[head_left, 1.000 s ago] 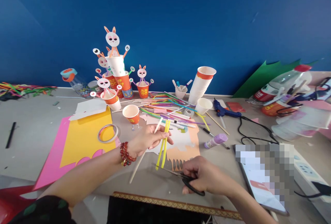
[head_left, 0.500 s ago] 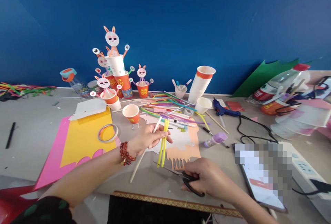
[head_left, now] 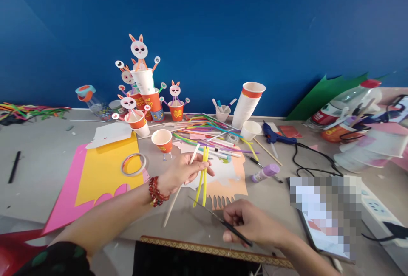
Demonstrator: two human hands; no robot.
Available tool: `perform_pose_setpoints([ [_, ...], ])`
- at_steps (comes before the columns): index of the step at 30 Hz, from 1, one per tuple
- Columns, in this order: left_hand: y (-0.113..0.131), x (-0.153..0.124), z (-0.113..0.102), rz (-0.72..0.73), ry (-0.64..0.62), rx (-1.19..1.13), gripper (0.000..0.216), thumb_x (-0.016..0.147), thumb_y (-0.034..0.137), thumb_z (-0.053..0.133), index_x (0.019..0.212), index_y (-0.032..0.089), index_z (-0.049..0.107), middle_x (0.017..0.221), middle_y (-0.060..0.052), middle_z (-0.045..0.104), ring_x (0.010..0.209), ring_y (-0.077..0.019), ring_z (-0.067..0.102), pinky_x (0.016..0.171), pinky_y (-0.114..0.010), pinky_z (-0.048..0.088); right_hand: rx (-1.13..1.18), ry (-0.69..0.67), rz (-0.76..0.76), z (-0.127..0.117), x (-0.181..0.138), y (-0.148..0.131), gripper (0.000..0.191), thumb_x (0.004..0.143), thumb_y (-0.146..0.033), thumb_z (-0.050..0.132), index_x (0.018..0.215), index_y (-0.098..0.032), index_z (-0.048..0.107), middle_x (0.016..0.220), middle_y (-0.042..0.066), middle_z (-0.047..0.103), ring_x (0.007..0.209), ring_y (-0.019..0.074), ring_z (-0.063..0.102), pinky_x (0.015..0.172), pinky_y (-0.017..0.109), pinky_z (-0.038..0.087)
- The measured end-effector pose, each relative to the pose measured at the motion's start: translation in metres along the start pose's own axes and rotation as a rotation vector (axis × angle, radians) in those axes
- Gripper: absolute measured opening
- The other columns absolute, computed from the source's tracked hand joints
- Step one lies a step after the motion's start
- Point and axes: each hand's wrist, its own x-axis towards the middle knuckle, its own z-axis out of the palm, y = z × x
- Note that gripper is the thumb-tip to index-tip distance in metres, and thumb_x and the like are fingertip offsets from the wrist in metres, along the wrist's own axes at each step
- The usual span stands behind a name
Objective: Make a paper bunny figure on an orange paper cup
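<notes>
My left hand (head_left: 183, 170), with a red bead bracelet at the wrist, pinches two yellow pipe cleaners (head_left: 204, 187) that hang down side by side from the fingertips. A pale stick (head_left: 171, 209) also passes through its grip, slanting toward the table's front edge. In my right hand (head_left: 251, 221) are black-handled scissors (head_left: 235, 230), seen nearly edge-on. Their blades point up and left, with the tips close to the lower ends of the yellow strands; whether they touch, I cannot tell. Peach paper (head_left: 239, 182) with a fringed edge lies behind the hands.
Rabbit figures on paper cups (head_left: 176, 109) stand at the back left, near a stack of cups (head_left: 248, 106). Loose coloured pipe cleaners (head_left: 204, 123) spread across the middle. To the right are a glue stick (head_left: 265, 173), a blue glue gun (head_left: 279, 136), a phone (head_left: 312, 216) and a power strip (head_left: 376, 206).
The scissors have turned in my right hand, so their handles now show edge-on instead of as open loops. My left hand has shifted very slightly right, still holding the yellow strands and stick.
</notes>
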Motion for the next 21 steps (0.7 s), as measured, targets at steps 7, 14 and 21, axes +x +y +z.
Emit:
perform_pose_setpoints([
  [7,0.001,0.0,0.002,0.01,0.009,-0.008,0.028,0.084,0.04,0.066,0.09,0.013,0.061,0.092,-0.011,0.076,0.033,0.001,0.029,0.035,-0.02,0.014,0.156,-0.043,0.001,0.003,0.0,-0.002,0.057,0.065,-0.059,0.079,0.056,-0.021,0.038,0.046,-0.008,0.042,0.044,0.0079,0.038,0.044,0.021,0.02],
  [14,0.0,0.002,0.004,0.019,0.019,-0.011,0.029,0.083,0.04,0.065,0.09,0.013,0.061,0.093,-0.012,0.076,0.032,0.0011,0.028,0.034,-0.02,0.013,0.128,-0.014,-0.027,0.001,0.001,-0.001,0.057,0.066,-0.055,0.08,0.056,-0.021,0.036,0.046,-0.009,0.035,0.044,0.0068,0.032,0.045,0.022,0.016],
  [21,0.001,0.0,0.004,0.008,0.016,0.0,0.024,0.086,0.036,0.064,0.09,0.012,0.059,0.097,-0.014,0.076,0.033,0.0014,0.029,0.035,-0.02,0.013,0.009,0.037,-0.047,-0.003,0.005,0.01,0.055,0.068,-0.05,0.08,0.055,-0.02,0.036,0.05,-0.009,0.032,0.05,0.0071,0.027,0.046,0.022,0.017],
])
